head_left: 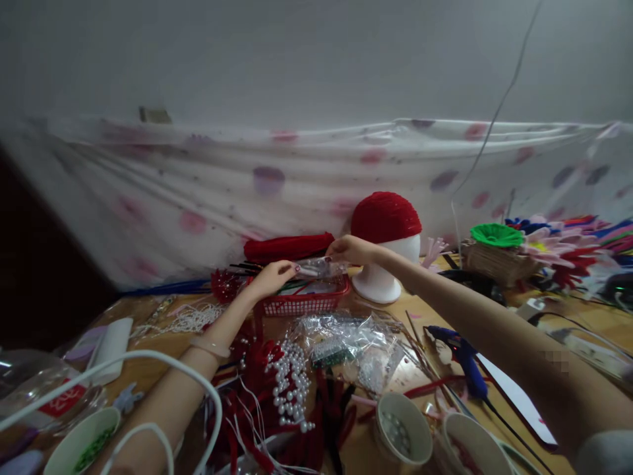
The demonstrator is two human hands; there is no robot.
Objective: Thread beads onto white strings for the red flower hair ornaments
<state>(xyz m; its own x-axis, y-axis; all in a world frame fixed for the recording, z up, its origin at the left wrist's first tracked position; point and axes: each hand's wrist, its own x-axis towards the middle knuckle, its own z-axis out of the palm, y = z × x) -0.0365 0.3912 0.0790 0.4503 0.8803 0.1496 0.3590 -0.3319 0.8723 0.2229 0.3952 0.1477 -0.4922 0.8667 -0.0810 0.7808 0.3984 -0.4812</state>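
Over the red basket (pixel 306 305), a small clear plastic bag (pixel 312 268) is stretched between my two hands. Its left end is pinched in my left hand (pixel 273 276). On the other end, the fingers of my right hand (pixel 350 250) are closed. What the bag contains is too blurred to make out. Dark sticks and other items lie in the basket beneath, partly covered by my left hand. Directly behind the bag is a red bundle (pixel 289 247). Just right of the basket stands a white foam head (pixel 378 285) wearing a red cap (pixel 386 216).
White pearl strands (pixel 289 386) and clear packets (pixel 346 336) lie in front. A cup of pearls (pixel 403 429) and a green-bead bowl (pixel 84 442) stand near me. A blue glue gun (pixel 465 363) lies right. A white cable (pixel 198 376) loops across the left foreground.
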